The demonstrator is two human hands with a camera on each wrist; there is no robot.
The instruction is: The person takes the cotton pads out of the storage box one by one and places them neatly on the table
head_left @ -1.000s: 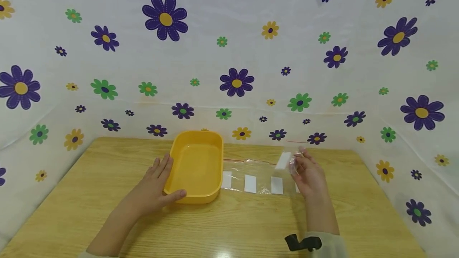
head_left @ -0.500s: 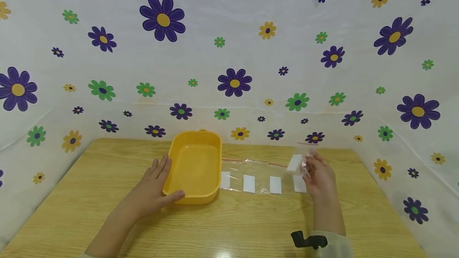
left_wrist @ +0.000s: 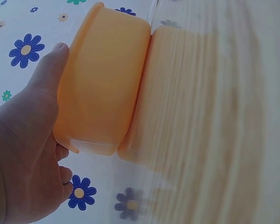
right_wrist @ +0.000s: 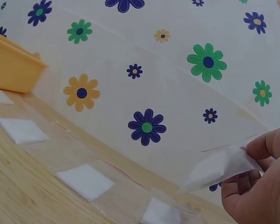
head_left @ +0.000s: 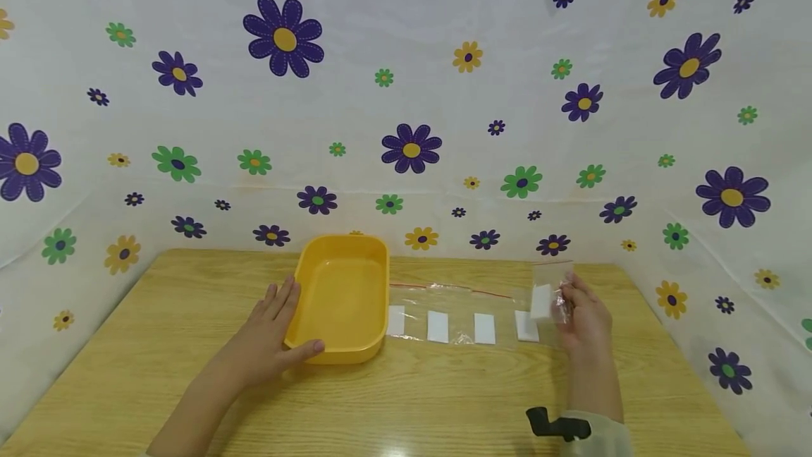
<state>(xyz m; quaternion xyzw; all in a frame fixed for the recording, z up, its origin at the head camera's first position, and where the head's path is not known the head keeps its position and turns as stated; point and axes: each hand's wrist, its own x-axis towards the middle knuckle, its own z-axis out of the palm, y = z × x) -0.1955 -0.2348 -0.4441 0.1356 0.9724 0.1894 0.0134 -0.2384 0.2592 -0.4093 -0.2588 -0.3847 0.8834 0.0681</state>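
My left hand (head_left: 266, 330) rests on the yellow plastic tray (head_left: 339, 357), fingers straight along its left side and thumb over the front rim. That thumb (left_wrist: 49, 70) also shows against the tray in the left wrist view. In my right hand (head_left: 590, 326), thumb and fingers pinch the right edge of a small clear zip bag (right_wrist: 207, 170) with a white piece inside. The bag is held up over the right end of a row of similar clear bags (head_left: 459, 302) on the table. Each of those has a white rectangle (head_left: 438, 326) in it.
The row's left end reaches the tray's right side, where a white piece (head_left: 396, 321) is partly hidden. Close behind the wooden table (head_left: 406, 400) hangs a flower-patterned white cloth (head_left: 355, 104), which also encloses both sides.
My right hand has moved to the right with the zip bag, uncovering the rightmost white piece in the row. The left hand stays on the tray.
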